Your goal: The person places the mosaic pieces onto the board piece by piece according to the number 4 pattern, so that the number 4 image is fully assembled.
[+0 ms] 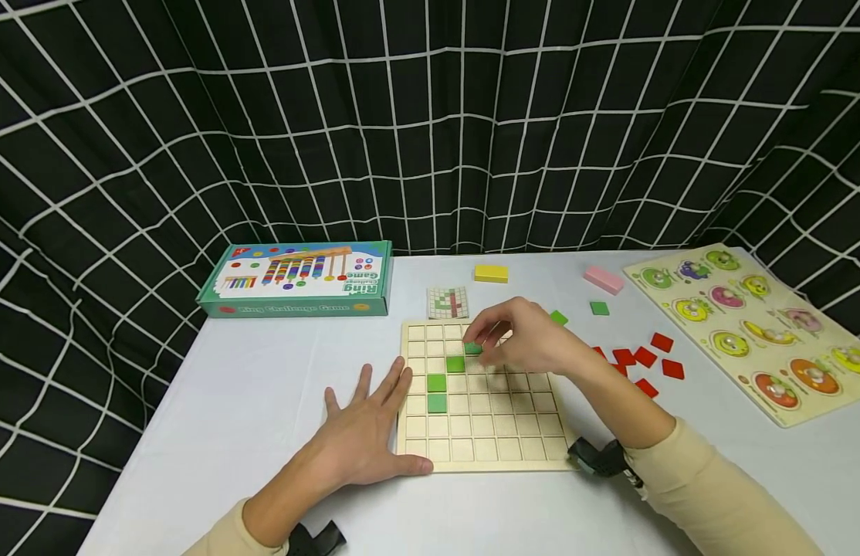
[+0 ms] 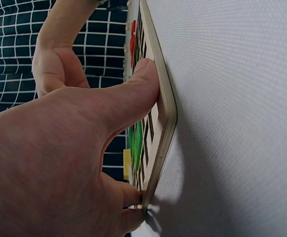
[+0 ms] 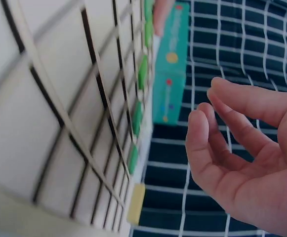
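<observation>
A wooden grid board (image 1: pixel 499 448) lies on the table with several green square tiles (image 1: pixel 437 403) in its cells, stepping up and to the right. My left hand (image 1: pixel 363 444) is spread at the board's left side, thumb (image 2: pixel 138 86) resting on the near left corner and fingertips along the left edge. Over the upper part of the board hovers my right hand (image 1: pixel 523 336), close to the farthest green tile (image 1: pixel 473 349). In the right wrist view its fingers (image 3: pixel 198 143) are loosely bent, with a gap to the thumb and nothing between them.
Behind the board lies a small pattern card (image 1: pixel 447 303), near a yellow block (image 1: pixel 491 273). A game box (image 1: pixel 298 279) stands back left. Red tiles (image 1: pixel 645 357), a loose green tile (image 1: pixel 600 308), a pink block (image 1: pixel 604 279) and a fruit puzzle board (image 1: pixel 756 332) are at the right.
</observation>
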